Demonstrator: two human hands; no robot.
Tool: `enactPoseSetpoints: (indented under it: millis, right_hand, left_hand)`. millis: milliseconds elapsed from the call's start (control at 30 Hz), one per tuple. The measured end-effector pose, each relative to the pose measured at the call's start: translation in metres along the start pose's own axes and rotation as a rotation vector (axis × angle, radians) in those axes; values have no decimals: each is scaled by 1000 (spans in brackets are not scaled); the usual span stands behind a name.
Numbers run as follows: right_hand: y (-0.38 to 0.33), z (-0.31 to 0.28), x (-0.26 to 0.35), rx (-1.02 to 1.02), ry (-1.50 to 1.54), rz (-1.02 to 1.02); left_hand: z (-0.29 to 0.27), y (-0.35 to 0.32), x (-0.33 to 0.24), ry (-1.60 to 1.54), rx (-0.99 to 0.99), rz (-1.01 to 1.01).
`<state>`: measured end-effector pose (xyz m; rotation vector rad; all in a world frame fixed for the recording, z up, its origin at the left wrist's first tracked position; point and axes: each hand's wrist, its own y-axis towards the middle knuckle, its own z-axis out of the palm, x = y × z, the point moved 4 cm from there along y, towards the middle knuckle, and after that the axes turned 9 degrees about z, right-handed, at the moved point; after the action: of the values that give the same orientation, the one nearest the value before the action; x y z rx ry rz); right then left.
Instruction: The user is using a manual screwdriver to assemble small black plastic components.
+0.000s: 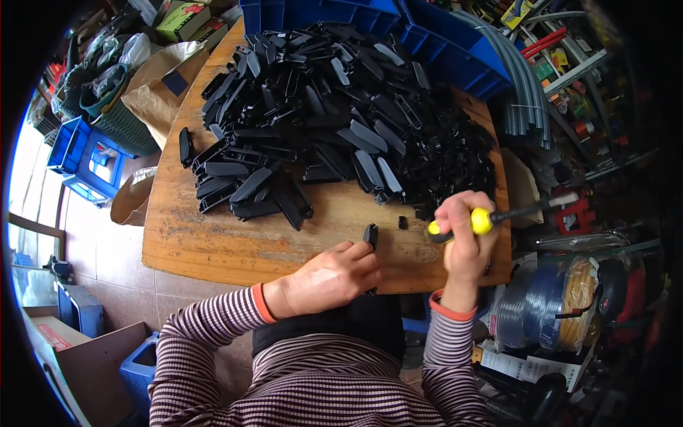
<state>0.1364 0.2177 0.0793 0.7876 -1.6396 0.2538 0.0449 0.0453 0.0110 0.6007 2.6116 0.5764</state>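
Note:
Near the table's front edge, my left hand (331, 276) is closed around a narrow black plastic piece (371, 235), whose upper end sticks up past the fingers. My right hand (466, 238) is raised to the right of it, its fist wrapped round a tool with a yellow-and-black handle (482, 221). The tool's dark shaft points right and ends in pale metal; its exact kind is hard to make out. Between the hands lies a small black part (403, 222). Beyond them spreads a big heap of long black plastic pieces (306, 121), with smaller black parts (459, 153) at its right.
Blue plastic crates (455, 53) stand along the back of the wooden table (213, 245). Left of it are a brown paper bag (153, 96) and a blue stool (92, 160). Grey tubes (523, 117) and wrapped coils (544, 302) crowd the right side.

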Motion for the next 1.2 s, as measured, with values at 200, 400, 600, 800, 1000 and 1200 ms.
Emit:
enactPoseSetpoints:
  millis: [200,400,600,800,1000,1200]
  right_hand:
    - [-8,50,-15,64,497,-115]
    - [8,49,-24,205,369,-7]
    - [-3,77,-34,291,280,23]
    - [13,31,-3,91,280,-96]
    - [2,63,-35,186,290,-48]
    - [13,47,-18,135,457,-114]
  left_hand:
    - [3,4,-3,16,48,16]
    - [1,0,0,-35,-16,20]
    - [0,2,2,-71,-4,0]
    - [0,2,1,-40,19,11]
    - [0,1,1,-67,-52,17]
    - [-1,-5,-2,-44,-73,1]
